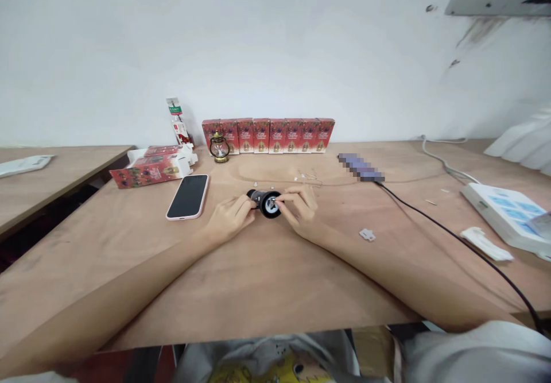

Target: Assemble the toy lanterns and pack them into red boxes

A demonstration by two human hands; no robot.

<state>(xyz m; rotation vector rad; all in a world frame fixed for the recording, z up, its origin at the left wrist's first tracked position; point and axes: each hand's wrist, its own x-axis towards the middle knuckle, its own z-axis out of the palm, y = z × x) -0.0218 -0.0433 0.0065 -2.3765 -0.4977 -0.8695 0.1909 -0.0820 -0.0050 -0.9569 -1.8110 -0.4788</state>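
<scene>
My left hand is closed round the side of a small black lantern, which is tilted so its round underside faces me. Inside the black rim sits a white disc with dark marks on it. The thumb and forefinger of my right hand are pinched together at the disc's right side; what they hold, if anything, is too small to make out. A brass-coloured lantern with a clear globe stands upright farther back.
Several red boxes stand in a row by the wall. An opened red carton and a phone lie left. At right are a pixelated device, a black cable, a white power strip and a small white piece.
</scene>
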